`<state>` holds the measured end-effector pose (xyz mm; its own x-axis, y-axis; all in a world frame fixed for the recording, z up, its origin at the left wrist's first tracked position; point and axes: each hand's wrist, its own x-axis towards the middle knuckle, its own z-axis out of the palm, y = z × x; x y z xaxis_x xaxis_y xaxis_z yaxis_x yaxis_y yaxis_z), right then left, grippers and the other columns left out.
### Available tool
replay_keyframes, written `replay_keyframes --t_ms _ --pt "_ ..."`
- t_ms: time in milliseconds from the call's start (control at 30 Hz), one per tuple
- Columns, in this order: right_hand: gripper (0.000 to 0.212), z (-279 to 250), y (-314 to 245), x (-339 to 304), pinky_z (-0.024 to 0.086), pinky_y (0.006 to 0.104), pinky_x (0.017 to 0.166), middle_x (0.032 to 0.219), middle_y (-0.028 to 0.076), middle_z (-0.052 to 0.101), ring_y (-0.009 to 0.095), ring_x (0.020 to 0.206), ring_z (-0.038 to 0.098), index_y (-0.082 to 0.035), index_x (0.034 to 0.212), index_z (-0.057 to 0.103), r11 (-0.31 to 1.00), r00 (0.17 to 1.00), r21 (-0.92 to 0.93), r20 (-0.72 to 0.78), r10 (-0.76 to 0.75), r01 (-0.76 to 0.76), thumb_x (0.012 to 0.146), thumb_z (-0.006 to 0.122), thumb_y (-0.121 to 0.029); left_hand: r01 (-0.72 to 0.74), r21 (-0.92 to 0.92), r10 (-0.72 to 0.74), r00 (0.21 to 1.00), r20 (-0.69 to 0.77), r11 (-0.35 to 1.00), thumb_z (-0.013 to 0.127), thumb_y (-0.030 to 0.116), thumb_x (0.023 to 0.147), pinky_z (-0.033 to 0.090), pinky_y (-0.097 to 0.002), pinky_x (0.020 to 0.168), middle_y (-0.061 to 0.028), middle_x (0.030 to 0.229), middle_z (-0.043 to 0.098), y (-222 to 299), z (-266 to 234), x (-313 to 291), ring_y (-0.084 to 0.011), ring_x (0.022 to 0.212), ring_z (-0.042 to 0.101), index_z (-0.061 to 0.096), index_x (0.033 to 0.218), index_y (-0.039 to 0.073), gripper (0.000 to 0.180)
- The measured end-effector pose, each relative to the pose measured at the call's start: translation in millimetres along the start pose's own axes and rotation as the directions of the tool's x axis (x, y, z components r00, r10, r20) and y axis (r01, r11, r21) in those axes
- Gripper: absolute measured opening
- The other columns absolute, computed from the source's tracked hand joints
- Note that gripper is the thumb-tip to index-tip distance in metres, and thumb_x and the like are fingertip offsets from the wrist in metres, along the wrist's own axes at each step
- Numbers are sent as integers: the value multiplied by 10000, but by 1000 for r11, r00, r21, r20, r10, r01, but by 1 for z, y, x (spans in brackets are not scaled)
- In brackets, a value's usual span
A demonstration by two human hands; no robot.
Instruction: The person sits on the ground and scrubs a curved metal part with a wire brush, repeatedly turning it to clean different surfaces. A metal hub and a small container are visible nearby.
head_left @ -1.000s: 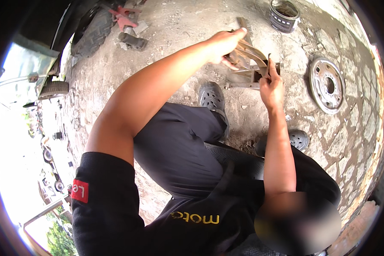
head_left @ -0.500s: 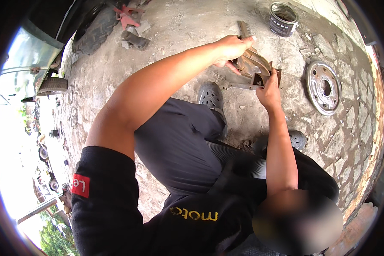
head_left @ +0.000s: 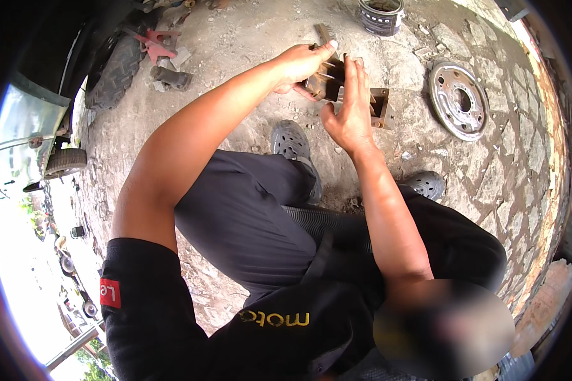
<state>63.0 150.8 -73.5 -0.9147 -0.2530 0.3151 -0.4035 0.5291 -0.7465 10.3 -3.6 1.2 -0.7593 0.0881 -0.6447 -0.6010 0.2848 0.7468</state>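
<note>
My left hand (head_left: 299,66) is closed around the left end of a rusty brown metal part (head_left: 329,79), its thumb along the top. My right hand (head_left: 353,117) is held upright against that part with fingers stretched out and thumb apart, hiding its middle. To the right of my right fingers shows a rusty boxy bracket (head_left: 380,105); whether it is joined to the part I cannot tell. Just beyond my left hand is a narrow brush (head_left: 325,32) with bristles along one side.
A dark paint can (head_left: 381,18) stands at the far side, and a steel wheel rim (head_left: 459,100) lies to the right. On the left are a red metal stand (head_left: 154,44), a dark cylindrical piece (head_left: 171,77) and a large tyre (head_left: 115,70). The ground is rough stone and dirt.
My right hand has loosened from the part's right end, and its fingers now stretch upward. The part is turned differently in my left hand. The whole view has shifted slightly.
</note>
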Motion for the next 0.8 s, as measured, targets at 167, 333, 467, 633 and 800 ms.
replay_keyframes --t_ms 167,333,467,633,800 --pt "976 6 58 -12 190 433 1253 1573 306 258 425 1499 218 58 1545 178 948 949 66 80 305 -310 708 678 20 -38 -40 39 999 29 998 383 729 965 589 -531 891 -199 1339 574 -7 -3 10 -359 1223 584 508 1390 64 799" --pt "942 -9 -6 2 166 449 1256 1590 284 254 414 1513 197 28 1554 215 997 1000 -81 10 -17 18 697 606 47 -6 -74 8 999 33 997 235 784 955 589 -529 884 -202 1328 576 1 -1 5 -374 1160 627 470 1413 70 881" --pt "901 -11 34 -1 228 437 1238 1569 289 299 383 1501 254 12 1557 226 1000 999 27 -33 6 -5 723 555 94 -32 -116 28 999 -34 993 200 690 1017 564 -569 902 -196 1386 558 8 14 -5 -353 1191 620 447 1427 40 807" --pt "845 -17 21 2 270 427 1224 1543 307 329 413 1470 303 51 1542 213 989 990 -59 42 137 -135 772 562 41 -45 -78 41 998 -49 996 212 581 1056 601 -549 820 -204 1371 560 3 7 -2 -355 1189 618 478 1394 20 707" --pt "863 -16 43 0 296 417 1209 1544 307 327 422 1447 340 56 1535 212 975 977 73 50 206 -209 760 591 58 -42 -56 41 999 -33 998 224 562 1059 603 -540 819 -200 1307 604 8 7 3 -340 1145 641 520 1359 25 683"
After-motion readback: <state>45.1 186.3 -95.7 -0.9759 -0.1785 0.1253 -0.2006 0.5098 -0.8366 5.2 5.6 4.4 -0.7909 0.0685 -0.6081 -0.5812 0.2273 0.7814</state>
